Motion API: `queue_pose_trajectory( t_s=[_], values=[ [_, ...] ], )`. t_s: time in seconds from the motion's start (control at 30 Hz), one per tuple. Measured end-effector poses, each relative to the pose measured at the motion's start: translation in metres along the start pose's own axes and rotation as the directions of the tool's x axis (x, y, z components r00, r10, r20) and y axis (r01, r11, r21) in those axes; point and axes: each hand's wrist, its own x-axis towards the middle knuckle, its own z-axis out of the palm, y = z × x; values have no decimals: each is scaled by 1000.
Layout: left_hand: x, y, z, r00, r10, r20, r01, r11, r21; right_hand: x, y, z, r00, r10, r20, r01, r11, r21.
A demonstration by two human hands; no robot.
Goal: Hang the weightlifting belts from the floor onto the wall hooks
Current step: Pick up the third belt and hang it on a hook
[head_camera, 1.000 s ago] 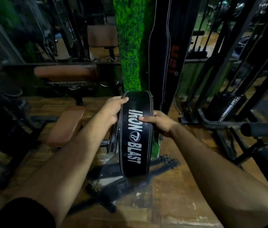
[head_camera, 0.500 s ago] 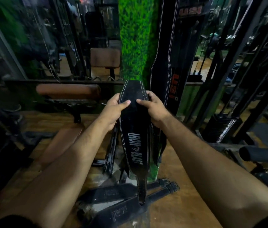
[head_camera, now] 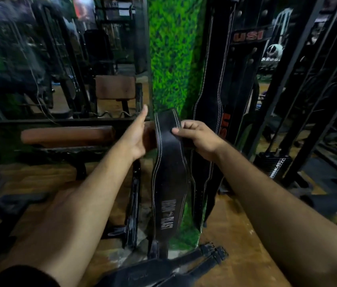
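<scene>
While the right hand (head_camera: 199, 139) is pinching the belt (head_camera: 168, 172) near its top, the left hand (head_camera: 137, 135) is lying flat and released at its 9 o'clock edge. One-handed, the heavy belt risks slipping to the floor (head_camera: 242, 241) at 6 o'clock.

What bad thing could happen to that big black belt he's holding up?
Only the right hand pinches the Iron Blast belt; the left hand looks open beside it, so it might slip and fall. Its dangling tail could snag the belts on the floor. It may also bump the hanging USI belt.
</scene>
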Motion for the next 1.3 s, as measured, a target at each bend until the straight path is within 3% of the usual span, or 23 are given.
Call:
queue_pose_trajectory(
  t_s=[0.07, 0.13, 0.2, 0.27, 0.37, 0.47, 0.6, 0.83, 0.97, 1.1, 1.3],
  values=[
    [16, 18, 6, 987, 76, -143, -66, 995, 73, 2, 7, 0, 994, 63, 84, -50, 988, -147],
    [24, 27, 12, 963, 183, -199, -144, 970, 194, 6, 13, -2, 988, 125, 89, -106, 976, -191],
    [27, 29, 11, 957, 245, -157, -194, 938, 287, 9, 12, 0, 986, 162, 44, -156, 980, -121],
    [22, 23, 9, 951, 302, -59, -263, 898, 353, 20, 1, -2, 981, 191, -28, -189, 980, 69],
    [7, 7, 18, 952, 291, 91, -300, 837, 459, 42, -25, -9, 972, 202, -123, -165, 952, 258],
    [1, -1, 28, 971, 226, 81, -234, 822, 519, 53, -45, -12, 973, 73, -219, -16, 969, 248],
    [9, 11, 42, 950, 303, -70, -226, 826, 516, 53, -55, -9, 982, -96, -161, 109, 991, 76],
    [23, 56, 95, 795, 589, -146, -443, 727, 524, 66, -121, -23, 911, -341, -231, 365, 929, 69],
    [32, 81, 126, 701, 694, -165, -563, 681, 468, 86, -177, -26, 822, -457, -341, 516, 851, 103],
    [38, 83, 137, 726, 668, -165, -514, 686, 515, 105, -211, -36, 748, -533, -396, 599, 799, 56],
    [43, 45, 117, 857, 465, -220, -272, 773, 573, 122, -220, -49, 722, -522, -454, 600, 799, 36]
  ],
)
